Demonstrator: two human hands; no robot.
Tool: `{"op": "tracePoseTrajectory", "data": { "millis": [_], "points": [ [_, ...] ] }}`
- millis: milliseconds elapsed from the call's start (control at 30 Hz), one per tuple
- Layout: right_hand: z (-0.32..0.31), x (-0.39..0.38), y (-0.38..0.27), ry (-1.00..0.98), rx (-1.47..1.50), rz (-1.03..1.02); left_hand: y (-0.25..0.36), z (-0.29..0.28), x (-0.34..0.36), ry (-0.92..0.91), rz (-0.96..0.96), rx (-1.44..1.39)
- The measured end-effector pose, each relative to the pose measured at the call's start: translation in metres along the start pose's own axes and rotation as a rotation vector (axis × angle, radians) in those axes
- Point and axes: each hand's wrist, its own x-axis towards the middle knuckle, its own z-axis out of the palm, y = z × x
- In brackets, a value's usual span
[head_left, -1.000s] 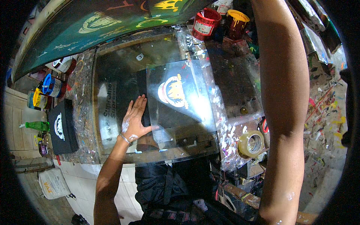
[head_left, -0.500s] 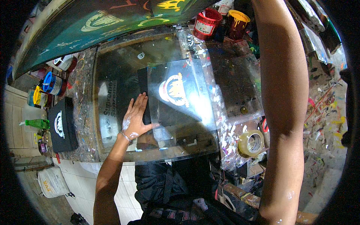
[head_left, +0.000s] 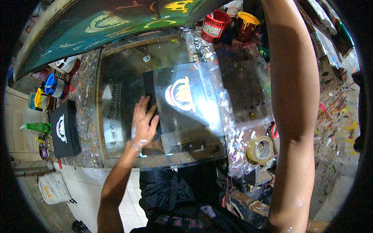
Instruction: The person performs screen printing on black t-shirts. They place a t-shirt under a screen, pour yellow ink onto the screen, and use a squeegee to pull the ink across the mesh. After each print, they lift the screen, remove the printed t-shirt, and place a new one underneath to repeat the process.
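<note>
My left hand (head_left: 143,123) lies flat with its fingers stretched out, at the left edge of a black flat piece (head_left: 149,83) on the glass-topped bench. A clear sheet (head_left: 208,79) covers most of that piece, and a white and yellow emblem (head_left: 180,94) shows at its middle. Nothing is seen in this hand. A green screen-printing frame (head_left: 128,29) stands raised and tilted at the far left, with emblem shapes on its mesh. My right arm reaches up along the right side past the top edge, so the right hand is out of view.
A stack of black printed pieces (head_left: 66,128) sits at the bench's left. Paint tubs stand beyond it, including a blue one (head_left: 54,85). At the far side are a red tub (head_left: 213,29) and a yellow-rimmed tub (head_left: 246,25). Tape rolls (head_left: 254,155) lie near right.
My left hand has shifted slightly right, and its thumb has drawn in toward the fingers. The right arm and the raised frame stay nearly where they were.
</note>
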Motion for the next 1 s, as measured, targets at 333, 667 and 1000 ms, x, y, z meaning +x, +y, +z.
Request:
{"op": "tracePoseTrajectory", "data": {
  "millis": [333,667,1000],
  "points": [
    [0.007,-0.025,-0.008,-0.041,-0.028,-0.001,0.134,-0.065,0.048,0.233,0.052,-0.541],
    [0.123,-0.281,-0.058,0.016,0.023,-0.230,0.078,-0.126,-0.025,-0.114,0.053,0.305],
    [0.180,-0.240,-0.021,-0.756,0.069,-0.014,0.042,-0.059,-0.062,-0.165,-0.018,0.198]
  ]
}}
